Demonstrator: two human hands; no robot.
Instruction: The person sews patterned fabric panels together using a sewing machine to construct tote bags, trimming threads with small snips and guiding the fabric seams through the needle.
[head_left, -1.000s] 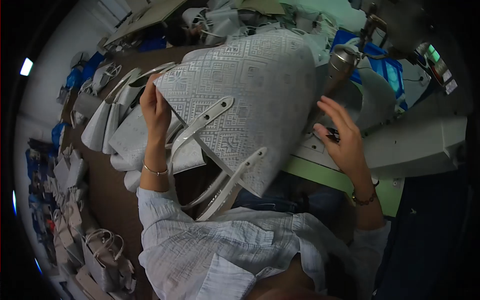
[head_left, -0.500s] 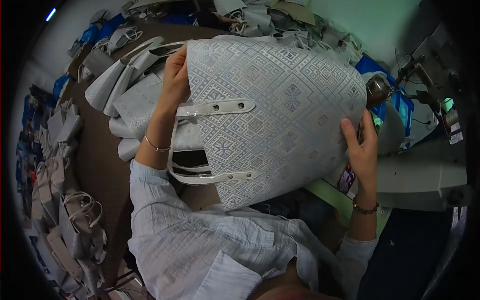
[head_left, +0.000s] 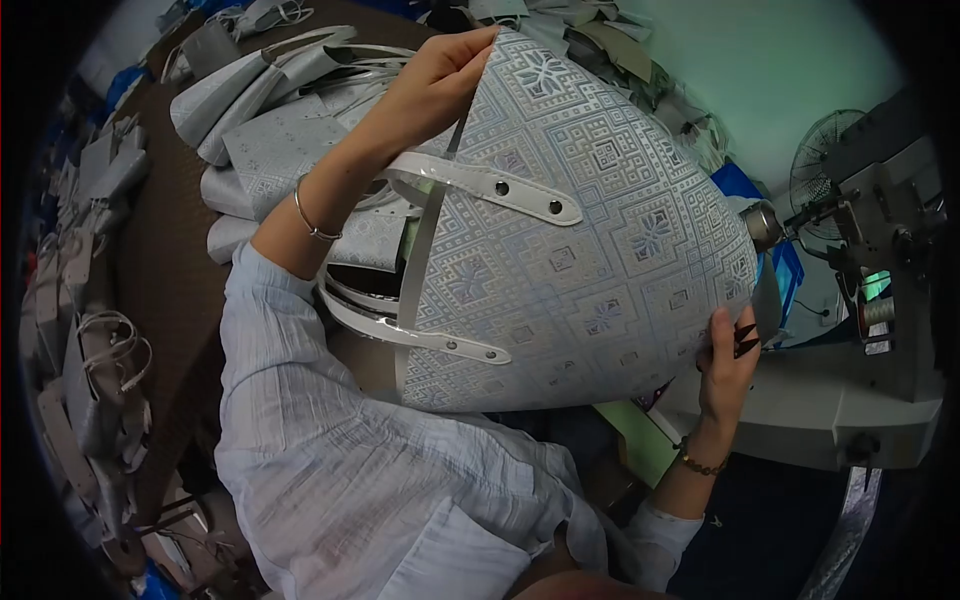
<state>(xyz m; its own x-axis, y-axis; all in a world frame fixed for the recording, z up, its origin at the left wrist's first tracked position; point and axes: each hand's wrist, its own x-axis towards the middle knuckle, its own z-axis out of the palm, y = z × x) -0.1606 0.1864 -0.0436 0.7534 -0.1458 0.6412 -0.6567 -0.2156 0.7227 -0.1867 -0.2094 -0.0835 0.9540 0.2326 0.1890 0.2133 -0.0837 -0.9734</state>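
Note:
A silvery-white handbag (head_left: 600,260) with a geometric woven pattern lies on its side across my view, held up by both hands. Its two white handles (head_left: 500,187) are riveted to the panel and point left, where the mouth gapes. My left hand (head_left: 455,80) pinches the mouth's upper corner. At the lower right, my right hand (head_left: 728,370) grips the base edge, thumb on the patterned face. A small black pointed tool (head_left: 745,340), shaped like thread snips, shows between its fingers. Close by the base is a metal machine part (head_left: 762,227).
Several similar bags (head_left: 285,150) lie on the brown-covered table (head_left: 175,290) at left, with more heaped along its far side. A sewing machine (head_left: 800,395) stands at right, with a thread spool (head_left: 877,313) and a fan (head_left: 830,165) beyond it.
My left hand has moved up and right with the bag's corner, so the bag is tilted further. The right hand is lower, and the black tool now shows in it. The view has shifted.

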